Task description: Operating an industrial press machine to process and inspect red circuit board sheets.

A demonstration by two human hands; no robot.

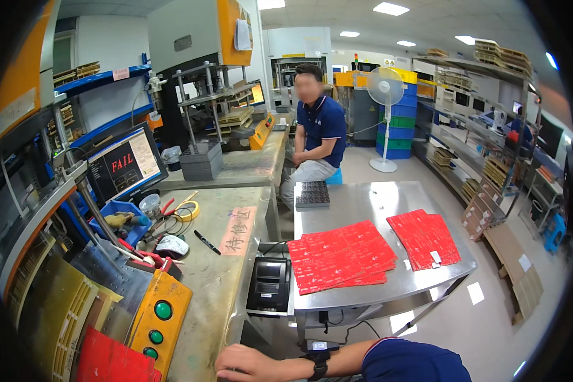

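Note:
My right hand (245, 364) rests at the near edge of the workbench (219, 293), at the bottom of the view. Its fingers bend down loosely there, partly cut off by the frame, and I see nothing held in them. A dark band is strapped round that wrist. My left hand is out of view. To the left of my right hand stands a yellow control box (179, 294) with green push buttons. Beside it, a red printed panel (111, 360) lies in the test fixture (60, 305). Behind these, a monitor (124, 164) shows a dark screen with red lettering.
Red panels (344, 251) and a smaller red stack (423, 239) lie on a steel table (369, 197), with a black block (313, 194) behind. A label printer (269, 283) sits between table and bench. A marker (207, 242), mouse (172, 246) and tape (188, 211) lie nearby. A seated person (321, 127) is beyond.

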